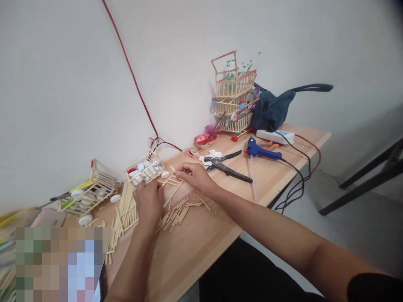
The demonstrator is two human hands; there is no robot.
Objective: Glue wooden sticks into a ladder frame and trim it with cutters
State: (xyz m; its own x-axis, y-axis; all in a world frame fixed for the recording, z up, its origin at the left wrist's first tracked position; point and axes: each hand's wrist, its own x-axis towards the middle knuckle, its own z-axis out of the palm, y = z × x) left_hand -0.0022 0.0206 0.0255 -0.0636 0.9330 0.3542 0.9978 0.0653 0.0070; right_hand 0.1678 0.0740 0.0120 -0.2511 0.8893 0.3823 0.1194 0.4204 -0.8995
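My right hand is closed in a pinch on a short wooden stick. Below it on the table lies a small flat frame of wooden sticks. My left hand curls at the left end of this frame and grips it, its fingertips mostly hidden behind the back of the hand. A pile of short cut sticks lies just in front of the frame. Long sticks lie in a bundle left of my left hand.
Small stick carts with white bottle caps inside stand by the wall. Right of my hands are black-handled cutters, a blue glue gun and a white power strip. Stacked stick baskets, a red paint dish and a dark bag stand behind.
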